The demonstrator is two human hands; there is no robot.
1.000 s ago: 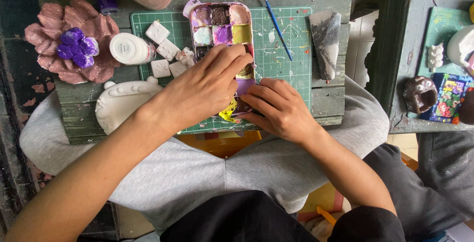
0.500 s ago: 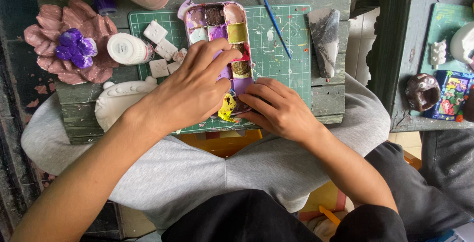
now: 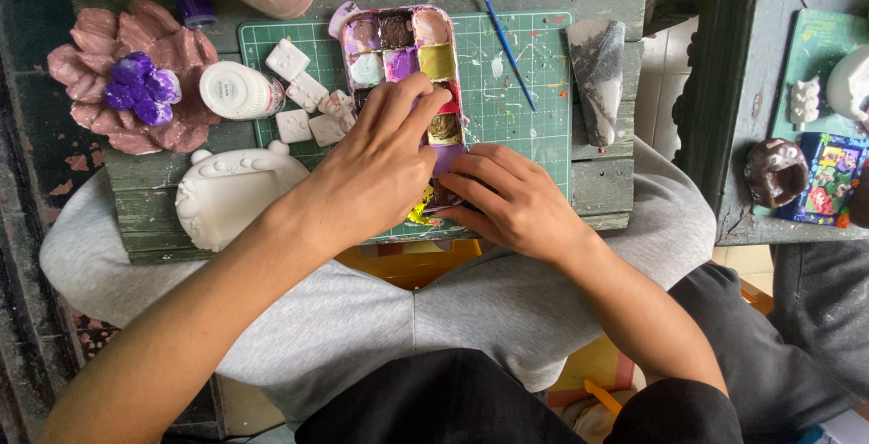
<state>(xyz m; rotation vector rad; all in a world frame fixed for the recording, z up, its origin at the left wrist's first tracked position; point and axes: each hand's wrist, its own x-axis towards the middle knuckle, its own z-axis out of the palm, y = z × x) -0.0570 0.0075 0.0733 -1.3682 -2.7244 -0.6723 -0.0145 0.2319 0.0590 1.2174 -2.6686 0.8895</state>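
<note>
Grey fabric [image 3: 380, 317] over the person's lap fills the near field, with both forearms crossing it toward a weathered green plank table [image 3: 606, 181].

Left hand [image 3: 376, 172] lies flat, palm down, fingers spread and extended over the lower half of a paint palette [image 3: 403, 55] — a compartmented tray holding purple, brown, pink, pale blue, yellow and red paint. It presses on the tray rather than enclosing it; no wrap-around grasp is visible.

Right hand [image 3: 516, 200] sits just beside the left, fingers curled at the palette's near right corner. The fingertips touch the tray edge; whether they pinch it cannot be told, since the left hand hides the contact area.

Palette position: on a green cutting mat [image 3: 525, 109], running lengthwise away from the person, its far end near the mat's far edge.

Left of the palette — several small white square tiles [image 3: 303, 91] on the mat, and a white jar [image 3: 237, 91] lying on its side. A white animal-shaped plaster figure [image 3: 231, 195] rests on the planks near the left forearm. Farther left lies a pink flower-shaped piece with a purple centre [image 3: 136, 91].

Right of the palette, a thin blue-handled brush [image 3: 502, 37] lies diagonally across the mat, and a marbled grey wedge [image 3: 597, 73] stands just off the mat's right edge.
</note>
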